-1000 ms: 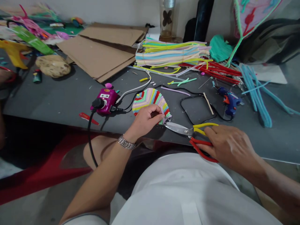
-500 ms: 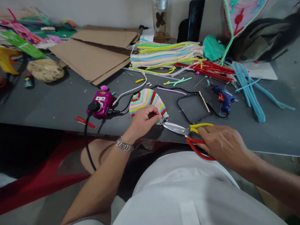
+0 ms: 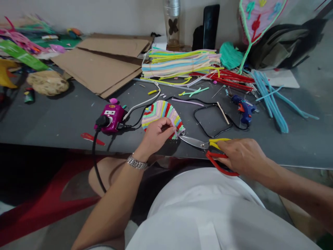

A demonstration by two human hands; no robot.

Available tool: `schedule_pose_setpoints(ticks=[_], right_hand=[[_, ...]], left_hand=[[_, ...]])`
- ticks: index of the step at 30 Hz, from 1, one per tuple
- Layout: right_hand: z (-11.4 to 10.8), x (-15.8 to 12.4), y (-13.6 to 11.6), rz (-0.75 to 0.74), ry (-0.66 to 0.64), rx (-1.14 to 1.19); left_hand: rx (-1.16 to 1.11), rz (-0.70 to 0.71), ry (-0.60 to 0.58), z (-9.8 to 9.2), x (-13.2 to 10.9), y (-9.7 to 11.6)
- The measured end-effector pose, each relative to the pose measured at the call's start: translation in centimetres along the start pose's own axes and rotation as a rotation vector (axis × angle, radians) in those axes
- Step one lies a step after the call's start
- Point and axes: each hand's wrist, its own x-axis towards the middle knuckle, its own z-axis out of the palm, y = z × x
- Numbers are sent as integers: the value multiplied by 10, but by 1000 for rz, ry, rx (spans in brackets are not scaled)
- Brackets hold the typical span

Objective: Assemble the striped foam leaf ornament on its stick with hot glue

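Observation:
A round, multicoloured striped piece (image 3: 158,113) made of pipe cleaners lies near the front edge of the grey table (image 3: 65,114). My left hand (image 3: 157,133) is closed on its near right edge, pinching a pink strand there. My right hand (image 3: 240,156) grips the red and yellow handles of a pair of scissors (image 3: 205,146). The steel blades point left and their tips reach the strand beside my left fingers.
A purple power socket (image 3: 111,116) with black cables sits left of the piece. A blue glue gun (image 3: 243,108), bundles of coloured pipe cleaners (image 3: 179,62), cardboard sheets (image 3: 104,62), a bottle (image 3: 171,24) and a black phone (image 3: 210,26) fill the back.
The view has drifted slightly; both hands and the scissors keep nearly the same pose, with the blades staying at the piece's edge.

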Motion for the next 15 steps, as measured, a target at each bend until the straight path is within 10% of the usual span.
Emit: schedule_pose_setpoints(ticks=[7,15], right_hand=[[5,-23,25,33,203,178],[38,-78,101,709,276,193]], left_hand=[[-117,-14,82,4,1,0],[-170,-21,241,4,-1,2]])
